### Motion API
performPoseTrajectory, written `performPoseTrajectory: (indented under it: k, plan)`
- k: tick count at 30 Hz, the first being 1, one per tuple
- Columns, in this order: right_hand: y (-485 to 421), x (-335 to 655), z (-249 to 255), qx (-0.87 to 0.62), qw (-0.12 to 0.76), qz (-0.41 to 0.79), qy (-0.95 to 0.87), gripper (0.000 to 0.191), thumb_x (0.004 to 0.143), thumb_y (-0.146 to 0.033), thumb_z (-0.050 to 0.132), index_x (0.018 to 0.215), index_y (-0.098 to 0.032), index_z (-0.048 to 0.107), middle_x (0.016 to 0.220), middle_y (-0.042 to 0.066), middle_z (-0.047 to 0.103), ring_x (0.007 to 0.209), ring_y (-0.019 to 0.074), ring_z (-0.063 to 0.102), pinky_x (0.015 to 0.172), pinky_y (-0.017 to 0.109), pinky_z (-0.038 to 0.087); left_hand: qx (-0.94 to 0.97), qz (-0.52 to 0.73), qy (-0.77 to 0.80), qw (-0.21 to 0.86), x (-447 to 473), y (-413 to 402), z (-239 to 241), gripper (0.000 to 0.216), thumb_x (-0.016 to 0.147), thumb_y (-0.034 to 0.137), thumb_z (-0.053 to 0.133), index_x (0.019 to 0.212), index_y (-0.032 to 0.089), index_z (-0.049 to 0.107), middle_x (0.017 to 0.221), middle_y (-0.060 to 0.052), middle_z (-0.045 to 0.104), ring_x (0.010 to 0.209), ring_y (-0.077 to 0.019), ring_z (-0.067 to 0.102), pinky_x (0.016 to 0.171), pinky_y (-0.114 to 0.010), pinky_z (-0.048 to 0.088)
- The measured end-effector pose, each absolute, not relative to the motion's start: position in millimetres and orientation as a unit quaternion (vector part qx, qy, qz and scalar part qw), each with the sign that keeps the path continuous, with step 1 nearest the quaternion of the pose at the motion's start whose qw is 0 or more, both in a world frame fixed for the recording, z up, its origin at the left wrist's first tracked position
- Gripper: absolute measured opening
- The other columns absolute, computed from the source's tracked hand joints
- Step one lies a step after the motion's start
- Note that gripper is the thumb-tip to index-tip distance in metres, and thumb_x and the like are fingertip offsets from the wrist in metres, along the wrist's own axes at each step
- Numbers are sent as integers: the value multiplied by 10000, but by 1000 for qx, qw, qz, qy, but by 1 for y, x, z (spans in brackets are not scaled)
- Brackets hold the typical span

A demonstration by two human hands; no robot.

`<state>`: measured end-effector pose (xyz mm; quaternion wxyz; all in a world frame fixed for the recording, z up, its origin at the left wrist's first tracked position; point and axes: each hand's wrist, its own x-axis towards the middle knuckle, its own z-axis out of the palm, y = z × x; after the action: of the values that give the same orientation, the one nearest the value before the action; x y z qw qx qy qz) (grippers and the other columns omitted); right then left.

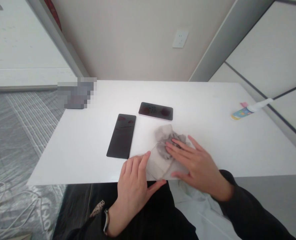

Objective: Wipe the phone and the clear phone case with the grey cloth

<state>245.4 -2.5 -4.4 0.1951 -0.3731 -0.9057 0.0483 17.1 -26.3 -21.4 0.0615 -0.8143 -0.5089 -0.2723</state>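
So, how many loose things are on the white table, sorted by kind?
Phones, dark screens up: 2, one lengthwise, one crosswise
Grey cloth, under both the left hand and the right hand: 1
Small bottle lying on its side: 1
Total: 4

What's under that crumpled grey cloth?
The white table shows around the cloth. The right hand lies flat on top and the left hand touches its edge. Anything beneath stays hidden.
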Motion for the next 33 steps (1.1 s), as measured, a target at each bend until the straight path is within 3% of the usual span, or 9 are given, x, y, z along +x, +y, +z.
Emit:
performPoseTrajectory:
  k: [3, 7, 11, 15, 19, 23, 27, 31, 33]
  plan:
    - [-6, 247, -4, -318, 203, 104, -920, 885, 988, -829, 331, 1439, -122, 612, 1411, 122, 673, 1402, 283, 570, 1325, 481, 205, -817, -274, -505, 53, 18, -26, -21, 671, 1063, 619, 357, 1356, 40, 529, 1075, -143, 695, 972, -276, 629, 859, -377, 513]
    - [-3, 252, -2, -374, 193, 59, -905, 580, 1111, -574, 364, 1404, -163, 650, 1341, 121, 716, 1277, 297, 673, 1305, 582, 224, -812, -272, -513, 53, 18, -26, -20, 695, 1036, 642, 430, 1363, 37, 522, 1089, -149, 695, 997, -283, 628, 882, -384, 507]
    - [-4, 249, 0, -314, 187, 106, -925, 792, 1036, -759, 334, 1413, -134, 642, 1374, 132, 694, 1354, 301, 615, 1295, 573, 259, -819, -272, -504, 40, 17, -25, -20, 665, 1064, 614, 371, 1371, 44, 522, 1088, -140, 695, 986, -272, 626, 872, -373, 506]
    - [-3, 249, 2, -379, 183, 51, -905, 604, 1089, -602, 417, 1401, -144, 657, 1368, 137, 696, 1248, 308, 690, 1292, 590, 254, -816, -275, -507, 49, 17, -25, -20, 691, 1038, 641, 428, 1368, 41, 521, 1095, -144, 695, 1005, -277, 625, 894, -378, 505]
    - [-4, 248, 0, -317, 193, 97, -923, 808, 1017, -778, 368, 1378, -121, 672, 1375, 126, 693, 1335, 311, 629, 1316, 530, 213, -816, -280, -504, 45, 18, -25, -21, 678, 1054, 629, 391, 1364, 42, 527, 1073, -139, 697, 968, -271, 628, 859, -373, 511]
    - [0, 251, -2, -373, 196, 71, -904, 582, 1091, -612, 403, 1430, -203, 640, 1385, 109, 689, 1281, 296, 671, 1324, 570, 132, -812, -279, -511, 50, 18, -25, -22, 702, 1023, 647, 461, 1364, 36, 522, 1083, -153, 698, 998, -284, 629, 882, -383, 512]
    - [5, 256, -2, -283, 184, 126, -933, 746, 1036, -747, 378, 1357, -144, 680, 1371, 119, 698, 1390, 285, 583, 1313, 527, 211, -817, -279, -503, 41, 18, -26, -21, 693, 1045, 640, 402, 1370, 38, 514, 1072, -153, 699, 979, -279, 627, 865, -381, 518]
    - [13, 264, -1, -315, 213, 122, -917, 433, 1103, -520, 457, 1189, -209, 746, 1254, 77, 766, 1321, 252, 645, 1322, 530, 165, -812, -273, -515, 44, 18, -27, -21, 726, 1018, 671, 443, 1380, 45, 506, 1073, -160, 700, 984, -292, 638, 861, -393, 525]
    - [15, 265, -1, -319, 213, 124, -915, 434, 1091, -532, 480, 1192, -199, 740, 1272, 98, 757, 1342, 273, 628, 1314, 553, 176, -811, -271, -517, 42, 18, -27, -21, 721, 1019, 668, 445, 1385, 51, 503, 1071, -162, 702, 983, -294, 645, 855, -398, 532]
